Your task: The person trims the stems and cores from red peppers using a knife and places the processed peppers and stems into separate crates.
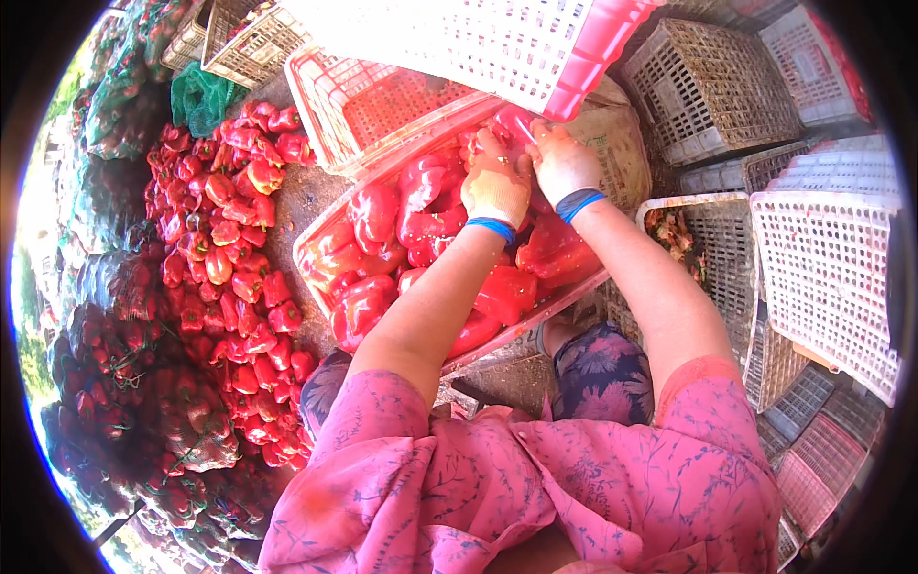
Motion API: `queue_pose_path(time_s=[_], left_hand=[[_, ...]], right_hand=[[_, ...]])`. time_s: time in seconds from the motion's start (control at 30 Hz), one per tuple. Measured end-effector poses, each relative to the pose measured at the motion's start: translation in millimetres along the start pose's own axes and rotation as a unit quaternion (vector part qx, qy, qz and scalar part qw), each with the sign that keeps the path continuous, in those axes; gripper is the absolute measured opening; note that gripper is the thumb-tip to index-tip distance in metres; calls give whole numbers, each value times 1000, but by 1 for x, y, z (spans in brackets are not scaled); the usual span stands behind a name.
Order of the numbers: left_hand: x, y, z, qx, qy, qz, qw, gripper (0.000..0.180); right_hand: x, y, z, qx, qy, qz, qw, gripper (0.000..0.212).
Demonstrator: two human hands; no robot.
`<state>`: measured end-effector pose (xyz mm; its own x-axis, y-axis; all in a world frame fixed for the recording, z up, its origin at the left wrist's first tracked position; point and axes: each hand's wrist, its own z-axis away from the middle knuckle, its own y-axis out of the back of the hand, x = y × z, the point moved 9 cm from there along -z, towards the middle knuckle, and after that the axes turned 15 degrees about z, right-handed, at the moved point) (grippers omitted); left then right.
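Note:
A crate (pixel 320 225) in front of me is heaped with large, glossy red bell peppers (pixel 421 206). Both hands wear pale gloves, stained orange, with blue bands at the wrists, and reach to the crate's far end. My right hand (pixel 566 165) has its fingers bent round a red bell pepper (pixel 516 122). Just beside it, my left hand (pixel 496 188) is curled over a pepper among the heap, its index finger pointing away from me. The undersides of both hands and their fingertips are partly hidden.
Many smaller red peppers (pixel 225 220) lie on the floor to the left, beside stacked net sacks of peppers (pixel 115 287). A pink crate (pixel 325 105) and a bright white-and-pink crate (pixel 497 43) stand beyond. More crates (pixel 712 91) crowd the right, one holding scraps (pixel 674 244).

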<state>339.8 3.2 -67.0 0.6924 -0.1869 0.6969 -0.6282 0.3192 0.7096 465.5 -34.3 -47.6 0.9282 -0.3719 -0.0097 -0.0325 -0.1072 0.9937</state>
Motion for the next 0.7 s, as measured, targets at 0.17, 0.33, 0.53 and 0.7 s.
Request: queue_pose_path(time_s=[0.17,0.33,0.53,0.7], left_hand=[[-8,-4,-24,-66,5,9,998,45],[-25,-19,-54,-127,14,-44,991,44],[-40,-20,-57,-152,-11,31,988,47],[-12,106,14,-298,-139,110,938,47]], right_hand=[[-16,-11,-8,-9,24,56,998,23],[-26,-37,-20,-11,25,78,997,26],[-25,-50,-19,-43,-14,53,998,35],[3,-64,-29,3,1,60,998,36]])
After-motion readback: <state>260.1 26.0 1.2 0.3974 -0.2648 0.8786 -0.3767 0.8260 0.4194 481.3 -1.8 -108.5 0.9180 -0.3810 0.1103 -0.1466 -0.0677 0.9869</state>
